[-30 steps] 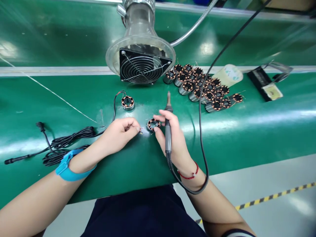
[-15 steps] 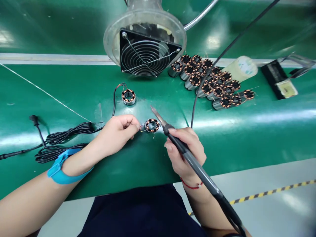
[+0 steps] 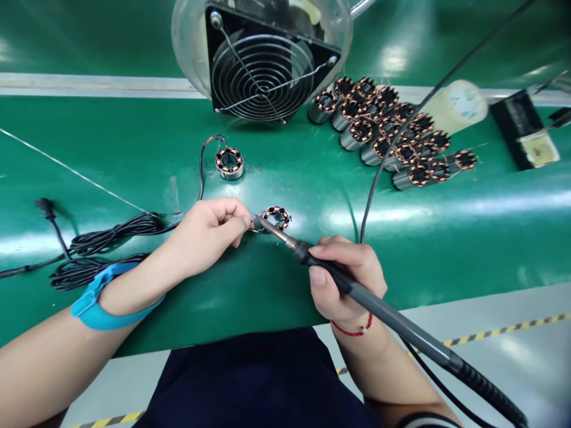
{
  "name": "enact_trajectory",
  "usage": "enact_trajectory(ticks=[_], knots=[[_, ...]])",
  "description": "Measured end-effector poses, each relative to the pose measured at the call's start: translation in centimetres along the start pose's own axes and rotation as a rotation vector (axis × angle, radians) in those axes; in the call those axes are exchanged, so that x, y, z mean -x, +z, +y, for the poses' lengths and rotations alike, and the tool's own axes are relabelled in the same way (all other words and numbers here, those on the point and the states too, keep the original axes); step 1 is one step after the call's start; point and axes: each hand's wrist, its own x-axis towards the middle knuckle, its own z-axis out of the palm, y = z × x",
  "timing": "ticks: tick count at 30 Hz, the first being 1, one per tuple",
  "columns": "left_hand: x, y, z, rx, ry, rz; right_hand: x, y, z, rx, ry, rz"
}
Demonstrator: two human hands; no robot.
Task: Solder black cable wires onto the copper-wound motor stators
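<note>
My left hand (image 3: 207, 229) pinches a thin wire lead at its fingertips, right beside a copper-wound motor stator (image 3: 276, 217) lying on the green bench. My right hand (image 3: 345, 279) grips a grey soldering iron (image 3: 401, 324), whose metal tip reaches the stator's near left edge, next to the pinched lead. Whether the tip touches the lead is hard to tell. A second stator (image 3: 229, 163) with black and red wires sits farther back, left of centre. My left wrist wears a blue strap (image 3: 100, 309).
A fan-fronted fume extractor (image 3: 263, 71) stands at the back. Several stators (image 3: 379, 128) are clustered to its right, beside a pale tape roll (image 3: 455, 107) and a black holder (image 3: 521, 128). Coiled black cable (image 3: 107, 249) lies at the left on the green bench (image 3: 134, 137).
The soldering iron has swung from nearly upright to a low slant, with its tip moving left to the stator. My left hand has stayed close to the stator, and the view has tilted down.
</note>
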Motion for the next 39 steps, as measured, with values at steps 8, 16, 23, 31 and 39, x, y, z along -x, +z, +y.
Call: enact_trajectory(ticks=[8,16,23,31,39], knots=[[0.0,-0.1,-0.1,0.000,0.010,0.021,0.1,-0.1,0.0,0.034,0.012,0.015],[0.0,-0.2,-0.3,0.013,0.014,0.025,-0.1,0.1,-0.2,0.036,0.018,0.001],[-0.1,-0.1,0.0,-0.013,0.018,0.036,-0.2,0.0,0.0,0.031,0.052,0.062],[-0.2,-0.1,-0.1,-0.001,0.029,0.035,-0.8,0.1,0.0,0.137,0.048,-0.165],[-0.1,-0.2,0.0,-0.003,0.050,0.036,-4.7,0.5,-0.4,0.247,0.138,-0.456]])
